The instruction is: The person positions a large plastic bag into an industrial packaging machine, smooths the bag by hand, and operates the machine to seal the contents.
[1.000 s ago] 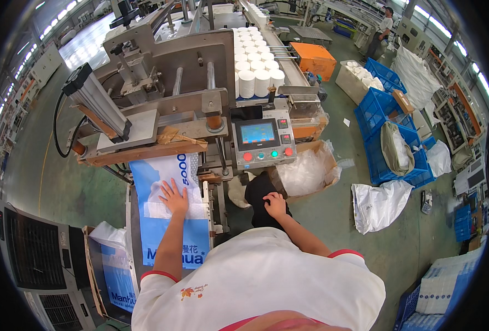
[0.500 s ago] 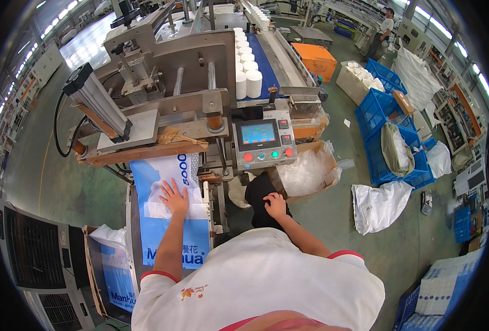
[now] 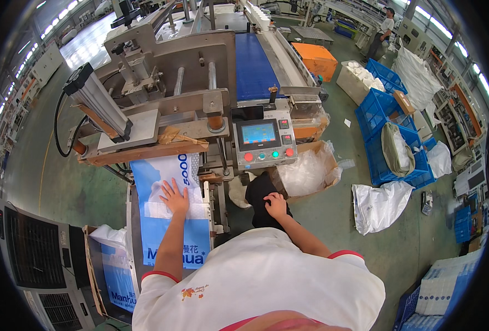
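Observation:
My left hand (image 3: 174, 199) lies flat with its fingers spread on a blue and white printed plastic bag (image 3: 172, 234). The bag stretches over a narrow metal table, its far end beneath the machine's wooden-edged crossbar (image 3: 145, 153). On my dark-clothed knee (image 3: 260, 193) rests my right hand (image 3: 276, 205), fingers loosely bent, with nothing visible in it. A control panel (image 3: 263, 138) with a screen and coloured buttons stands ahead, between the machine and an open carton.
A carton of clear plastic film (image 3: 305, 174) stands right of my knee. Beyond the panel runs a blue conveyor belt (image 3: 252, 69). Blue crates (image 3: 374, 118) and a white sack (image 3: 381, 204) are at the right. More printed bags (image 3: 117, 276) lie in a box at the left.
The white rolls that stood in rows on the blue belt are gone from its visible near part. My hands and the bag have stayed in place.

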### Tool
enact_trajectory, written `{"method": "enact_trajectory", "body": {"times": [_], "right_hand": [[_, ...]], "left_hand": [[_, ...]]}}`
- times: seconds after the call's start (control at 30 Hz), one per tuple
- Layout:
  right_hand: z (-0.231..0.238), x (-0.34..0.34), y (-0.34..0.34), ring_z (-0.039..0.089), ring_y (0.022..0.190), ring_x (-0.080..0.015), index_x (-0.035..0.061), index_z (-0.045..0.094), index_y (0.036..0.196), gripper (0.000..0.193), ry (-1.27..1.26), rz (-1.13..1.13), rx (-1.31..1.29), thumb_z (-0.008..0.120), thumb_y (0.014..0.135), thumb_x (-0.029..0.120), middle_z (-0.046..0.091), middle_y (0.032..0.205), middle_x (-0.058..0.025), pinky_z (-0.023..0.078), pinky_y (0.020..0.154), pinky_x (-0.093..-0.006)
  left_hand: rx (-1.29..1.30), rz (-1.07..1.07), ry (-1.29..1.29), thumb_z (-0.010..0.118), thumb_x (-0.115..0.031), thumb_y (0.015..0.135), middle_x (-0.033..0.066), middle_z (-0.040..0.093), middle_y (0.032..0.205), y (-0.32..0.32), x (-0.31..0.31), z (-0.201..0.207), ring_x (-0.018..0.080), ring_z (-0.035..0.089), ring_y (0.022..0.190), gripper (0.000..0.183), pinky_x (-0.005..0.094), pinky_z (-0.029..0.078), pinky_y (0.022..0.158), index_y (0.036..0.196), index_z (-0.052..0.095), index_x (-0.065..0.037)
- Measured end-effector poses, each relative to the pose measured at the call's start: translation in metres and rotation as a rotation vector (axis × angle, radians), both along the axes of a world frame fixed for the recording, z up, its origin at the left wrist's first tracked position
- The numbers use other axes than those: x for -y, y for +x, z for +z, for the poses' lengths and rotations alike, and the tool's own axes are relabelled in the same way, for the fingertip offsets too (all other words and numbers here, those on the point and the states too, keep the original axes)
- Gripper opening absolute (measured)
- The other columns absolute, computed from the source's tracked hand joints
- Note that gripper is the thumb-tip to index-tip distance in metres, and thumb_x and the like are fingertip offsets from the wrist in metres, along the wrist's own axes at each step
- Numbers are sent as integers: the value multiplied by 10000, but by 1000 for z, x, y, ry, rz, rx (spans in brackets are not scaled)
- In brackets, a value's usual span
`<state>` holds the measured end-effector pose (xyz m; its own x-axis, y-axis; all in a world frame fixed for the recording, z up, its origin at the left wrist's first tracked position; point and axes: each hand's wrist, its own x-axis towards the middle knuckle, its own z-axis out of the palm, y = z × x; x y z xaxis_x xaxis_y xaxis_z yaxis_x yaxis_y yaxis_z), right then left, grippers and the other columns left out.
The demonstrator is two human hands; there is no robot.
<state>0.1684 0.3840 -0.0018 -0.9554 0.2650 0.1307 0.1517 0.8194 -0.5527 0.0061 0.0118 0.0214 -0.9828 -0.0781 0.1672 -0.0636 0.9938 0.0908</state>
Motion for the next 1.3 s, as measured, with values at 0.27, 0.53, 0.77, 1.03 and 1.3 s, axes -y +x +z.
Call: {"method": "enact_trajectory", "body": {"times": [0.27,0.53,0.77,1.03,1.3], "right_hand": [[0,0,0,510,988,-253,171,669,881,192,-3,-3,-1,653,695,130,535,1011,-20,435,810,-403],[-2,0,0,509,991,-250,172,666,880,191,3,-6,3,652,694,130,533,1007,-16,433,802,-397],[-2,0,0,505,995,-255,166,666,885,183,-4,-2,8,649,707,127,530,1014,-21,431,809,-404],[0,0,0,496,1009,-256,162,665,896,178,-7,5,29,644,723,127,528,1020,-27,425,826,-405],[1,0,-1,498,1011,-249,172,667,891,188,2,1,26,651,709,130,528,1018,-18,428,822,-404]], "left_hand": [[5,-1,9,389,-513,887,144,52,1522,0,0,1,363,87,1386,702,609,77,1056,1466,135,-207],[21,3,4,385,-507,891,146,49,1521,1,-2,3,364,82,1387,698,604,72,1059,1466,132,-203],[13,1,5,383,-510,891,149,46,1521,0,0,1,368,85,1385,698,609,74,1057,1466,131,-206],[-7,-12,28,407,-494,881,168,69,1515,0,0,1,376,98,1382,700,617,78,1053,1462,158,-192],[-7,-15,33,405,-492,883,168,65,1515,0,-1,1,377,92,1382,699,616,76,1053,1462,160,-187]]}}
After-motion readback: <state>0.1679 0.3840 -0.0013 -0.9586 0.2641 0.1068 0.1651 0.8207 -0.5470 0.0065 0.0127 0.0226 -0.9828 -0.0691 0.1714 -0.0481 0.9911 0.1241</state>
